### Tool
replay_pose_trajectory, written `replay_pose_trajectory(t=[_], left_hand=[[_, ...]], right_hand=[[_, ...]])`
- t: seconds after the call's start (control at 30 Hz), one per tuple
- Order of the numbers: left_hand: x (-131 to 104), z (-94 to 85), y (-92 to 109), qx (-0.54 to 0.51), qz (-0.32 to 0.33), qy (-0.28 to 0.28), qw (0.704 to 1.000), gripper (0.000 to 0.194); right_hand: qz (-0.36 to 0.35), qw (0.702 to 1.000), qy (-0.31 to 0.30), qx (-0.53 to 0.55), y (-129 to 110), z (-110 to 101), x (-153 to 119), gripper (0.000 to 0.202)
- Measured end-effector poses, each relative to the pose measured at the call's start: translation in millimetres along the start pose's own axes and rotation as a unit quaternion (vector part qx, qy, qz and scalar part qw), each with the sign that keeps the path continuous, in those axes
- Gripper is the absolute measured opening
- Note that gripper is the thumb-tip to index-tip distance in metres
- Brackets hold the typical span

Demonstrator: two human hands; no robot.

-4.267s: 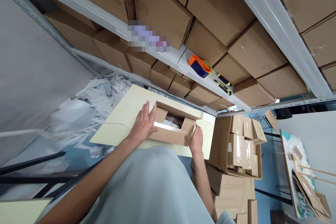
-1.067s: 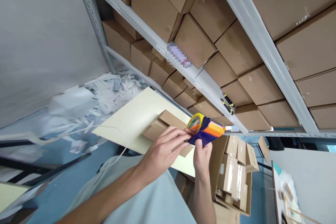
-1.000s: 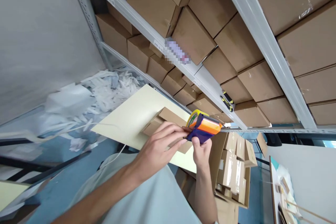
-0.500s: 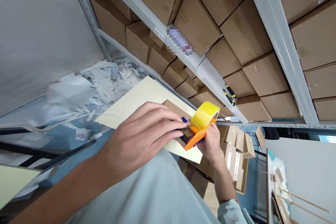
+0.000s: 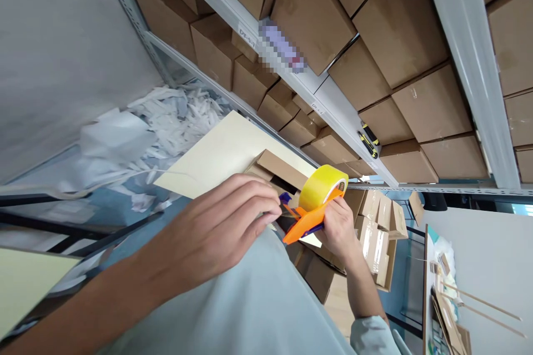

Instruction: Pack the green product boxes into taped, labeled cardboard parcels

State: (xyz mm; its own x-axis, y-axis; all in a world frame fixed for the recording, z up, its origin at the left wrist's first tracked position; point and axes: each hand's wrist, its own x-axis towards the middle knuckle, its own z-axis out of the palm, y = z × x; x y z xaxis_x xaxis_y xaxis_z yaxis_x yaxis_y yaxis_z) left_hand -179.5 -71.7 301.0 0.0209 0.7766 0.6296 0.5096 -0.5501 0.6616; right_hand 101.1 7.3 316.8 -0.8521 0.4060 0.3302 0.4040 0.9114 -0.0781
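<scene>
A tape dispenser [image 5: 305,226], orange with dark blue parts, is in my right hand [image 5: 338,223], whose fingers wrap around its far end. It carries a roll of yellow tape [image 5: 320,188]. My left hand [image 5: 235,222] is just left of the dispenser's front end, thumb and fingertips pressed together. What is between those fingertips, if anything, is too small to make out. Behind both hands a brown cardboard box [image 5: 281,169] with a dark gap along its top lies on a cream-coloured board [image 5: 208,150]. My left hand and the dispenser partly hide the box.
Shelves [image 5: 333,108] packed with cardboard boxes [image 5: 400,28] rise ahead. Two yellow-and-black utility knives [image 5: 368,141] sit on the shelf beam. White paper scraps [image 5: 179,119] pile at the left. More boxes [image 5: 377,238] stand at the right, beside a table [image 5: 425,288].
My left fingertips have drawn slightly left, away from the dispenser, and closed together. The dispenser has tilted a little in my right hand. More of the box behind shows.
</scene>
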Motion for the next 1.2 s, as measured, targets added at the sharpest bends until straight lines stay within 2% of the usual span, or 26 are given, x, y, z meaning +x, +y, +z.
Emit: replay_pose_trajectory(t=[0.1,0.23,0.3,0.43,0.5,0.6,0.67,0.8,0.9,1.0,1.2], left_hand=[[-12,7.9,-8,-0.017,-0.045,-0.014,0.999,0.015],[-35,21.5,-18,-0.050,-0.125,-0.032,0.990,0.020],[-45,25.8,-24,-0.065,-0.164,-0.037,0.984,0.022],[-61,18.4,-45,-0.082,-0.236,-0.029,0.968,0.023],[-67,7.9,-63,-0.057,-0.306,-0.016,0.950,0.021],[-76,-2.8,-96,-0.045,-0.434,-0.008,0.900,0.026],[-78,0.3,-120,-0.090,-0.490,-0.028,0.867,0.038],[-73,25.7,-161,-0.256,-0.532,-0.081,0.803,0.063],[-67,43.5,-186,-0.360,-0.544,-0.111,0.749,0.070],[-65,52.6,-205,-0.400,-0.565,-0.130,0.710,0.064],[-67,69.7,-223,-0.475,-0.622,-0.107,0.613,0.042]], right_hand=[[0.015,0.999,-0.048,0.020,-2,6,-5,0.017],[0.014,0.994,-0.099,0.051,-7,18,-11,0.016],[0.019,0.987,-0.144,0.070,-10,20,-12,0.018],[0.084,0.947,-0.289,0.114,-10,5,-10,0.032],[0.141,0.915,-0.354,0.133,-1,-9,-8,0.041],[0.238,0.851,-0.425,0.195,25,-26,-5,0.048],[0.291,0.794,-0.462,0.267,47,-25,-2,0.049],[0.372,0.671,-0.491,0.412,89,1,3,0.054],[0.417,0.605,-0.496,0.463,110,27,3,0.058],[0.441,0.576,-0.498,0.475,123,46,-1,0.058],[0.449,0.573,-0.493,0.476,134,75,-11,0.063]])
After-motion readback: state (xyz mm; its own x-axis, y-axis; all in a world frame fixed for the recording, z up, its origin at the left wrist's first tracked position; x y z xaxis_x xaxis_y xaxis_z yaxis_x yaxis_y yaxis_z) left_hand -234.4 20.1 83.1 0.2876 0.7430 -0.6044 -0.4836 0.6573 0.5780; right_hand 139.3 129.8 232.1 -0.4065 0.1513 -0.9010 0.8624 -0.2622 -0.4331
